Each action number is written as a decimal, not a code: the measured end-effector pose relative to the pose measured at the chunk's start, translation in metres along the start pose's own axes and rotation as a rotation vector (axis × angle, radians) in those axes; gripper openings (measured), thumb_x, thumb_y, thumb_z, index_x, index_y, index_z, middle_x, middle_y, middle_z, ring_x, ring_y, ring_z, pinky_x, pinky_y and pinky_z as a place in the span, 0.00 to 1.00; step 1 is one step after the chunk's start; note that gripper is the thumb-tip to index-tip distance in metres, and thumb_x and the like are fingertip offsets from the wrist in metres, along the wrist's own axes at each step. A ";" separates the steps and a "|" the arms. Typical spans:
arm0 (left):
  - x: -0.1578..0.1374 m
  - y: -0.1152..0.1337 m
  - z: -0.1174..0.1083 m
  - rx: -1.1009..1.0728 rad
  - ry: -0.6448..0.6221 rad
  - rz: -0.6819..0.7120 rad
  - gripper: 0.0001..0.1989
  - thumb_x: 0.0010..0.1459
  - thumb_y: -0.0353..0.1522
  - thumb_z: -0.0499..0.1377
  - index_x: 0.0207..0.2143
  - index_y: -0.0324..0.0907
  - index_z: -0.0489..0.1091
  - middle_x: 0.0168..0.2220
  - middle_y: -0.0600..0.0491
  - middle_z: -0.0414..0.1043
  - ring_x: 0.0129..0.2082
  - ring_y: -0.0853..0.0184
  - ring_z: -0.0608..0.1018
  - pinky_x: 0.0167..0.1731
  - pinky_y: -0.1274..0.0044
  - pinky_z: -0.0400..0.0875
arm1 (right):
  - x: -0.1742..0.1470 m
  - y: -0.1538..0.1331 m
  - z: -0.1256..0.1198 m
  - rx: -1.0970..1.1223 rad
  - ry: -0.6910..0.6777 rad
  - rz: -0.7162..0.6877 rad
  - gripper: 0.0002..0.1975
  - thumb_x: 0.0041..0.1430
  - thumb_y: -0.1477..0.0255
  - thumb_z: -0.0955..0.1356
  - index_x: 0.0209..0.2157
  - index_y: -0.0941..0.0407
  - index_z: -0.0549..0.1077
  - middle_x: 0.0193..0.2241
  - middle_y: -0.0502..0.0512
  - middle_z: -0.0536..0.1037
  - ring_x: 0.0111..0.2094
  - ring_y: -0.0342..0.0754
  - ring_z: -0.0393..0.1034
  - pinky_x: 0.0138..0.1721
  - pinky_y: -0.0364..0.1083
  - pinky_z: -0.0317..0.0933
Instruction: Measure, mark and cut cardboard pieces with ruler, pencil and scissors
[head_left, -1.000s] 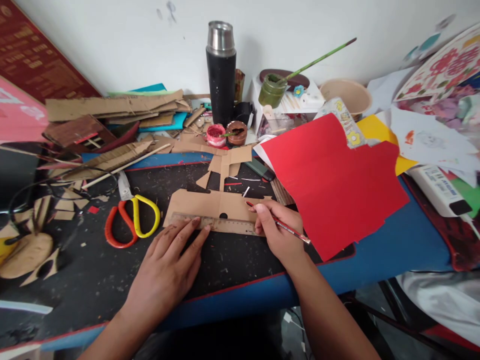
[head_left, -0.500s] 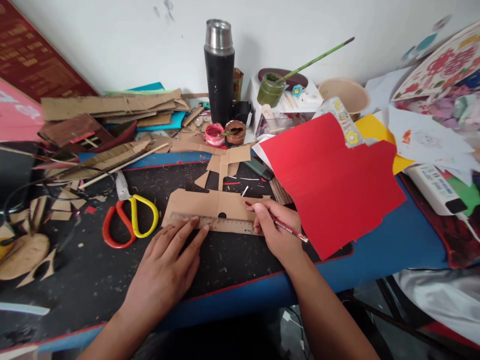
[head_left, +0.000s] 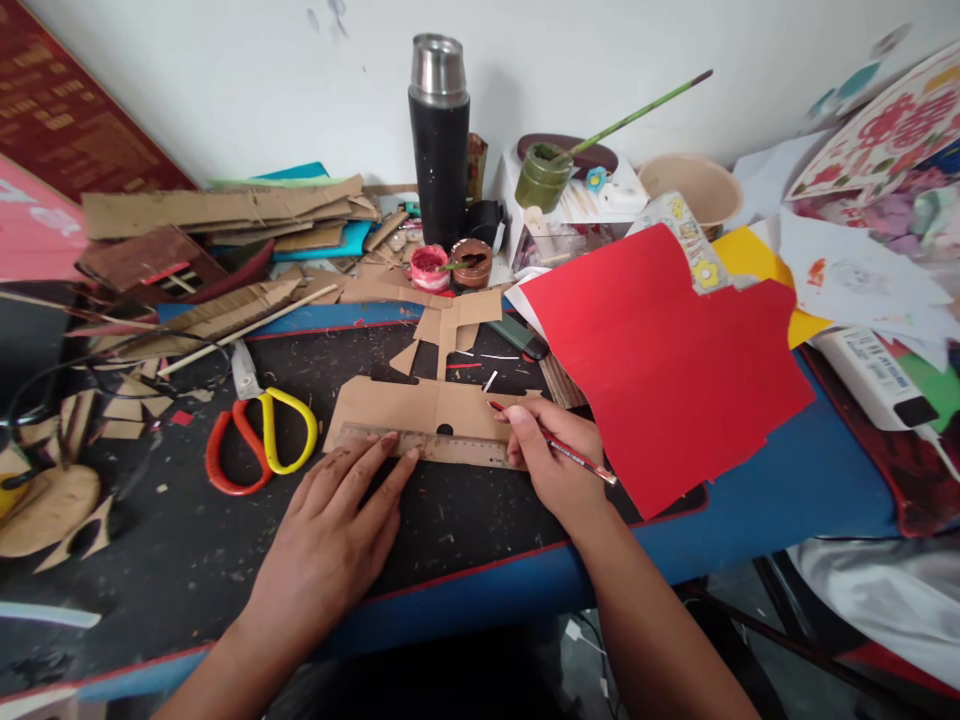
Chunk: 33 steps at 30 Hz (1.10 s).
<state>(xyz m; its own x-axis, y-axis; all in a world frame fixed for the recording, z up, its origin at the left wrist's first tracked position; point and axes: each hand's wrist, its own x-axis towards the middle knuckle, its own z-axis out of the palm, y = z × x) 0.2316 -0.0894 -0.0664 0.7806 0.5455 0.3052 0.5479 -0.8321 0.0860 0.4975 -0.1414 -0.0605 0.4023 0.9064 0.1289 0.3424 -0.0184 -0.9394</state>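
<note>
A long piece of brown cardboard (head_left: pixel 390 402) with a small round hole lies flat on the dark mat in front of me. Across its near part rests a clear ruler (head_left: pixel 457 447). My left hand (head_left: pixel 337 510) is spread flat, its fingertips pressing on the ruler's left half. Between the thumb and fingers of my right hand (head_left: pixel 562 460) is a red pencil (head_left: pixel 581 460), its tip just above or on the cardboard; I cannot tell which. The lower fingers of that hand are by the ruler's right end.
Scissors (head_left: pixel 259 435) with red and yellow handles lie left of the cardboard. A large red sheet (head_left: pixel 667 370) covers the right side. Behind stand a black flask (head_left: pixel 439 150), small paint jars (head_left: pixel 430 268) and a green jar (head_left: pixel 541 180) with a brush. Cardboard scraps (head_left: pixel 127 410) litter the left.
</note>
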 end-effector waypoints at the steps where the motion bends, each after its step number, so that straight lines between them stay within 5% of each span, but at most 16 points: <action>1: 0.000 0.000 0.000 0.001 -0.002 0.001 0.31 0.68 0.25 0.60 0.72 0.42 0.64 0.65 0.37 0.73 0.61 0.43 0.77 0.61 0.52 0.71 | 0.000 0.000 0.000 0.003 0.000 -0.001 0.15 0.75 0.62 0.68 0.38 0.54 0.83 0.20 0.48 0.76 0.22 0.45 0.75 0.25 0.44 0.71; 20: -0.001 0.001 0.001 -0.037 0.007 -0.022 0.34 0.68 0.26 0.60 0.74 0.46 0.61 0.66 0.40 0.73 0.62 0.45 0.77 0.61 0.53 0.71 | 0.000 -0.002 -0.001 -0.013 -0.001 -0.004 0.16 0.75 0.61 0.68 0.36 0.53 0.82 0.20 0.48 0.76 0.23 0.46 0.75 0.25 0.44 0.70; 33: 0.001 0.001 0.000 -0.016 0.002 0.004 0.27 0.68 0.25 0.59 0.68 0.40 0.69 0.65 0.38 0.74 0.62 0.45 0.76 0.61 0.54 0.71 | 0.003 -0.002 0.000 0.073 -0.009 0.035 0.17 0.74 0.60 0.68 0.36 0.55 0.82 0.19 0.48 0.75 0.19 0.44 0.72 0.22 0.42 0.68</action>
<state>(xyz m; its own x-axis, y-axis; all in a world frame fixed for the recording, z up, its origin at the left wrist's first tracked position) 0.2331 -0.0894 -0.0663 0.7820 0.5420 0.3078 0.5399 -0.8358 0.1000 0.4981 -0.1384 -0.0581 0.4048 0.9097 0.0932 0.2657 -0.0195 -0.9638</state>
